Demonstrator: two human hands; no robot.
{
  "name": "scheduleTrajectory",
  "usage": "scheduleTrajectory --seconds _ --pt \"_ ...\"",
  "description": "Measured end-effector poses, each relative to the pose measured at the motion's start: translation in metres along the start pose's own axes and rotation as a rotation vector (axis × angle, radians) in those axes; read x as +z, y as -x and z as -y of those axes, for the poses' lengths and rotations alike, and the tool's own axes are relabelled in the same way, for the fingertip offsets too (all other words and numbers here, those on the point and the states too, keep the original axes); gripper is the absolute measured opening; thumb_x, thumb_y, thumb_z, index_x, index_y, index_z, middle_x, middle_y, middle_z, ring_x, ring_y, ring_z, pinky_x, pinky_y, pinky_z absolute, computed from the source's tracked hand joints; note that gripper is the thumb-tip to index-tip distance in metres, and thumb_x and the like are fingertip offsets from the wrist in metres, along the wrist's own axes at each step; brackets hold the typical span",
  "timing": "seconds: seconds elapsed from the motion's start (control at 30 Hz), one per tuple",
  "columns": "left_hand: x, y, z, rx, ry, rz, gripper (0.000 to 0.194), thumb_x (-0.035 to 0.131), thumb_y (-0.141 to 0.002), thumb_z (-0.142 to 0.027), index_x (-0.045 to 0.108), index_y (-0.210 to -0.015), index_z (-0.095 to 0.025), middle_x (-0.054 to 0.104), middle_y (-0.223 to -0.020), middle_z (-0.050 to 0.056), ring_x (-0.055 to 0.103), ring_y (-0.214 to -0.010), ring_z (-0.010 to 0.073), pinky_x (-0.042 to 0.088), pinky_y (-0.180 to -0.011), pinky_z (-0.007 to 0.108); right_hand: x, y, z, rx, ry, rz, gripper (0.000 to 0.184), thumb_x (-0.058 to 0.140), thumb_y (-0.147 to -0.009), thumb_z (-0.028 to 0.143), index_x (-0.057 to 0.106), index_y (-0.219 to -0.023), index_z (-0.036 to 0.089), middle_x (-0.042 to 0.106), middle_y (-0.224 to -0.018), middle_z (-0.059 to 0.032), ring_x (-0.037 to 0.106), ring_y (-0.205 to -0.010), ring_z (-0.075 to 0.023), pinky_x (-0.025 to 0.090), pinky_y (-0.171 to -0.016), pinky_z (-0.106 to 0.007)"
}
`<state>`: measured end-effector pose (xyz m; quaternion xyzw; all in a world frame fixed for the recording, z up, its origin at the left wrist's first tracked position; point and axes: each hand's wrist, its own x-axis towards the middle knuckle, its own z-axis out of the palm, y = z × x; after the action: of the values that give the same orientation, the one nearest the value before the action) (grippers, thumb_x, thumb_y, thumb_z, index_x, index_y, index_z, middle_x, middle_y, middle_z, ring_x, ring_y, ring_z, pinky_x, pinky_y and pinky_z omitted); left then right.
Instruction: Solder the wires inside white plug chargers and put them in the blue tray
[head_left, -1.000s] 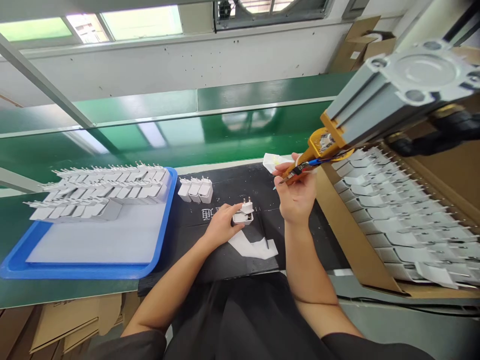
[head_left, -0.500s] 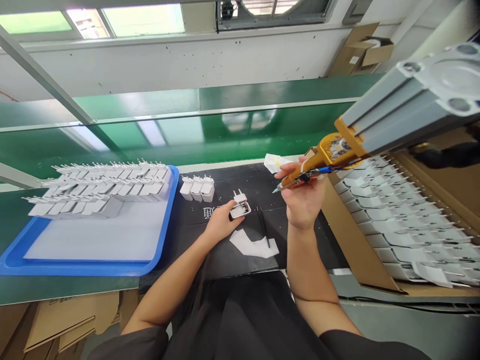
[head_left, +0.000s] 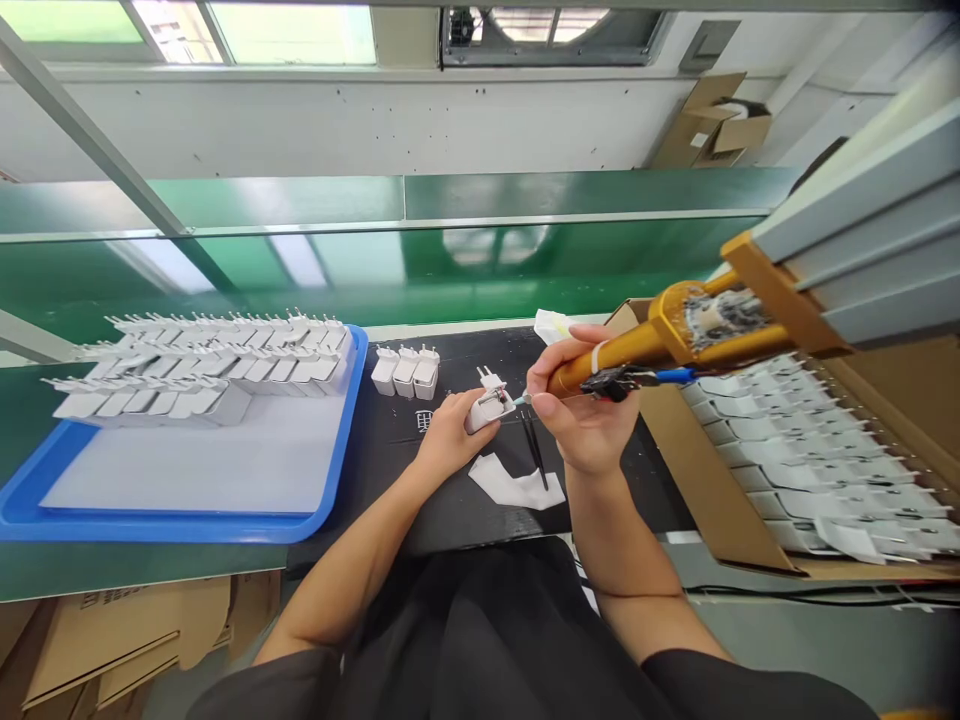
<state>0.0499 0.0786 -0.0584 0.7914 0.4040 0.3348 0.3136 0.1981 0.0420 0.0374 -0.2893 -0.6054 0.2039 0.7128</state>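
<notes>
In the head view my left hand is closed around a white plug adapter housing, its top piece with two pins tilted up and its inside showing. My right hand grips a gold-coloured glue dispenser with a pale thin nozzle. The nozzle tip reaches the open side of the housing; whether it touches cannot be made out. Below them a pair of black tweezers rests partly on a crumpled white cloth. Three white plug adapters stand in a row behind my left hand.
On the left a blue tray carries rows of white adapters. A cardboard box filled with more adapters stands on the right. A grey cylinder body joins the dispenser from the upper right. Another white scrap lies behind.
My right hand has brought the dispenser left and down, so its nozzle is now at the housing. My left hand has tipped the housing toward the nozzle.
</notes>
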Motion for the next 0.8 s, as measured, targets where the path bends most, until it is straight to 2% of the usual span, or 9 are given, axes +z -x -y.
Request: scheduleTrajectory --seconds 0.43,0.6,0.8 --pt "-0.0014 0.0019 -0.0077 0.040 0.092 -0.062 0.043 0.074 -0.082 -0.027 0.064 -0.123 -0.024 0.072 -0.111 0.006 0.067 -0.097 0.0217 0.054 -0.089 0.035 0.0005 0.0021 0.0007 0.035 -0.014 -0.049 0.045 0.075 -0.080 0.028 0.059 -0.121 0.036 0.065 -0.088 0.0001 0.055 -0.063 -0.0139 0.044 -0.051 -0.029" --pt "-0.0018 0.0028 -0.0093 0.015 0.099 -0.046 0.044 0.074 -0.083 -0.030 0.063 -0.125 -0.024 0.072 -0.112 0.006 0.067 -0.098 0.0222 0.055 -0.089 0.035 0.0033 0.0006 0.0024 0.043 -0.003 -0.076 0.037 0.072 -0.081 0.029 0.060 -0.116 0.033 0.065 -0.087 0.0017 0.055 -0.062 -0.0123 0.047 -0.056 -0.029" --pt "-0.0011 0.0036 -0.0080 -0.013 0.101 -0.049 0.044 0.074 -0.082 -0.031 0.063 -0.125 -0.022 0.072 -0.110 0.007 0.067 -0.096 0.0230 0.054 -0.087 0.035 0.0016 0.0027 0.0009 0.067 0.060 -0.073 0.045 0.076 -0.078 0.039 0.058 -0.119 0.039 0.065 -0.085 -0.0009 0.054 -0.061 -0.0161 0.047 -0.052 -0.033"
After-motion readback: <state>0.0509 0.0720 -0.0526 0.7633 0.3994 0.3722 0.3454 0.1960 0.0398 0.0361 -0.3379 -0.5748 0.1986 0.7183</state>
